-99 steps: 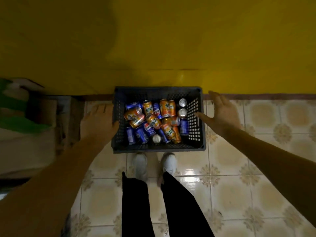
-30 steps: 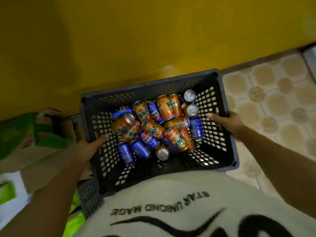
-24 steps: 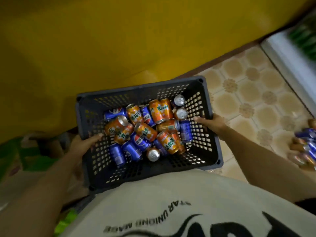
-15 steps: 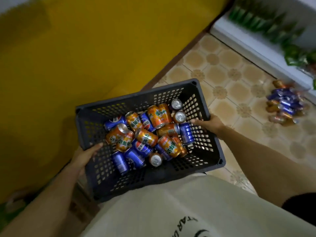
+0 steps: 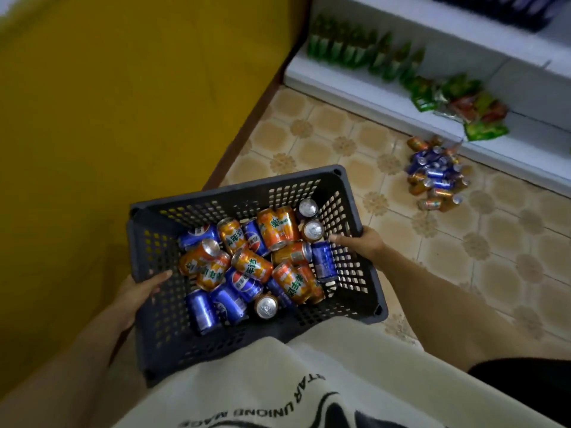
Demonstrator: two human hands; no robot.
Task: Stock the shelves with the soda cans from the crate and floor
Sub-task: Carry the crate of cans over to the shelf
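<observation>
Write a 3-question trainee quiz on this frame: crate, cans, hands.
1. True or false: both hands grip the crate.
2. Where do loose cans lie? A) on the shelf B) on the floor before the bottom shelf C) on a table
3. Fill in: the cans in the crate are orange and ____.

Key: 1 true, left hand and right hand hold opposite walls. 2 B. 3 blue.

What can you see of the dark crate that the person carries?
The crate is dark grey, seemingly plastic, rectangular, with perforated walls and a solid rim. It is lifted off the floor against the person's shirt. The left hand and the right hand grip its opposite short walls, thumbs inside. Orange and blue soda cans lie jumbled inside; a few stand upright.
</observation>
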